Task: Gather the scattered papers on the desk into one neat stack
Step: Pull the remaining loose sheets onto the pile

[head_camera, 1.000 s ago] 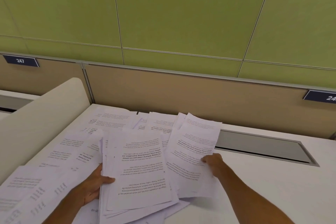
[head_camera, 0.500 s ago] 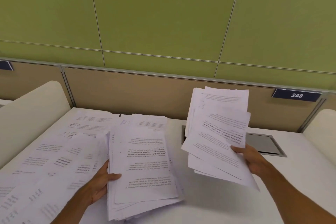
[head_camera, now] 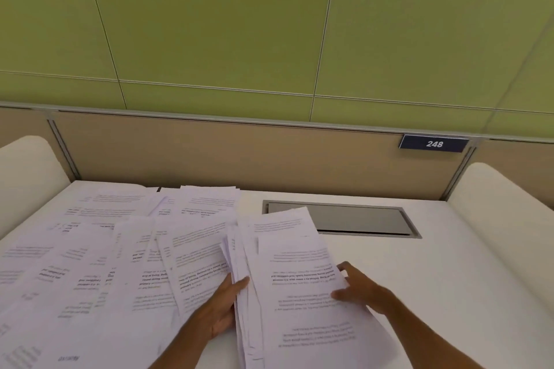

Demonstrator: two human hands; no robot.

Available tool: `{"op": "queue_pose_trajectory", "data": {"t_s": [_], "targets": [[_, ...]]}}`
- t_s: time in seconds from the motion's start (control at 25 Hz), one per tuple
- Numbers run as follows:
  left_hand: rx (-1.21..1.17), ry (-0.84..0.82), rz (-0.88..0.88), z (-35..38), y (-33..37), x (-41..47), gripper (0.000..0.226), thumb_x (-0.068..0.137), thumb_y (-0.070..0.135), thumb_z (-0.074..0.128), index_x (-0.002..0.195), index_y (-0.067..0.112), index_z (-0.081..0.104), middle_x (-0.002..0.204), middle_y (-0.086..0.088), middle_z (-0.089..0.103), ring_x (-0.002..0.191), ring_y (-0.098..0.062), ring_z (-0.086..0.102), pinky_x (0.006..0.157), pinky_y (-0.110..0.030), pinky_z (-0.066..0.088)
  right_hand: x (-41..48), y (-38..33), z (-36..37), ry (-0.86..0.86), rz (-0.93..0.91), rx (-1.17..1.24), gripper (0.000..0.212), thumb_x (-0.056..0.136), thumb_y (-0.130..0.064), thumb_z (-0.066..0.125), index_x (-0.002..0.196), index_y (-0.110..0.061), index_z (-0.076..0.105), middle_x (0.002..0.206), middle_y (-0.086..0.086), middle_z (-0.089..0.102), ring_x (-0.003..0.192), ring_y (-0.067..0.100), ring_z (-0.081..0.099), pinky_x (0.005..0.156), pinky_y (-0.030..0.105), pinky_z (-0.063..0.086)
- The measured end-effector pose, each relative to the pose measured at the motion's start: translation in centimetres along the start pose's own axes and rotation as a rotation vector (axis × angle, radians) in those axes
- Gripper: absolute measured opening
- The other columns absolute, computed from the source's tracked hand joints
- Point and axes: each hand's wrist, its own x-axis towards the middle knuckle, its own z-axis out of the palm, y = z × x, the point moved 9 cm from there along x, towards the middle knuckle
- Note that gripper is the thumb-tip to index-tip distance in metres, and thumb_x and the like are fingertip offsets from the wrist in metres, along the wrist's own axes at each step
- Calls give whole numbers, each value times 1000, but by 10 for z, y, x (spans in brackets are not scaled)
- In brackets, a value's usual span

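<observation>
White desk point(head_camera: 434, 278): both hands point(head_camera: 223, 305) flank stack point(head_camera: 299, 293).

Matt printed paper sheets point(head_camera: 305, 293) on smooth white desk point(head_camera: 449, 278).

Paper stack point(head_camera: 299, 293) between both hands

Printed text on the scattered papers point(head_camera: 90, 263) is too blurred to read.
</observation>
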Motion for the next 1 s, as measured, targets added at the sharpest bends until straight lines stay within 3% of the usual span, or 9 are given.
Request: {"op": "queue_pose_trajectory", "data": {"t_s": [0.08, 0.16, 0.28, 0.36, 0.48, 0.6, 0.68, 0.88, 1.0], "targets": [[35, 0, 19, 9, -3, 1, 62, 89, 5, 63, 144, 18, 38, 136, -14, 57, 121, -34, 57, 106, -56, 41, 1, 5, 6, 17, -13, -213, 50, 84, -15, 75, 123, -8, 45, 100, 5, 63, 81, 13, 61, 74, 24, 53], [174, 45, 65, 14, -2, 2, 81, 79, -9, 70, 147, 15, 33, 138, -16, 55, 122, -34, 55, 105, -55, 42, 1, 6, 9, 25, -20, -322, 51, 82, -26, 76, 124, -16, 49, 90, -5, 58, 75, 5, 55, 68, 15, 49], [262, 158, 111, 19, -1, -1, 89, 74, -24, 65, 148, 13, 32, 139, -17, 53, 123, -35, 53, 103, -52, 44, 0, 9, 4, 33, -41, -334, 54, 78, -32, 79, 123, -22, 52, 98, -3, 58, 82, 5, 54, 74, 18, 48], [234, 160, 142, 27, -2, -4, 87, 74, -23, 65, 146, 17, 36, 135, -14, 56, 119, -34, 55, 97, -49, 49, 1, 11, -10, 105, -86, -282, 65, 74, -36, 83, 127, -22, 48, 114, 3, 54, 97, 11, 54, 77, 19, 47], [213, 89, 246, 55, 11, -12, 79, 75, -15, 69, 139, 23, 44, 130, -8, 62, 114, -29, 62, 87, -43, 56, -2, 4, -35, 132, -107, 87, 83, 66, -31, 90, 130, -19, 38, 126, 6, 56, 114, 23, 59, 89, 30, 51], [278, 36, 421, 99, 46, -22, 60, 80, -5, 70, 127, 27, 52, 119, 1, 69, 104, -21, 69, 80, -38, 59, -12, -40, -62, 67, -323, 256, 63, 65, -18, 90, 120, -13, 61, 117, 8, 72, 104, 26, 71, 83, 34, 59], [341, 86, 541, 127, 72, -27, 47, 84, 3, 69, 120, 30, 55, 112, 7, 70, 99, -17, 71, 77, -33, 60, -28, -74, -92, 217, -484, 307, 40, 70, -10, 86, 107, -12, 71, 107, 6, 76, 97, 24, 74, 75, 29, 60], [412, 164, 742, 181, 111, -29, 26, 89, 12, 65, 107, 29, 60, 102, 4, 71, 93, -14, 69, 63, -18, 57, -55, -108, -145, 481, -679, 382, 23, 78, 0, 77, 94, -15, 70, 91, -5, 77, 79, 12, 74, 63, 22, 58], [421, 185, 810, 197, 119, -27, 23, 90, 9, 64, 104, 28, 62, 96, 5, 71, 89, -13, 69, 62, -19, 56, -62, -107, -160, 557, -733, 430, 23, 79, 1, 75, 90, -18, 68, 92, -4, 75, 75, 9, 73, 61, 22, 58]]}}
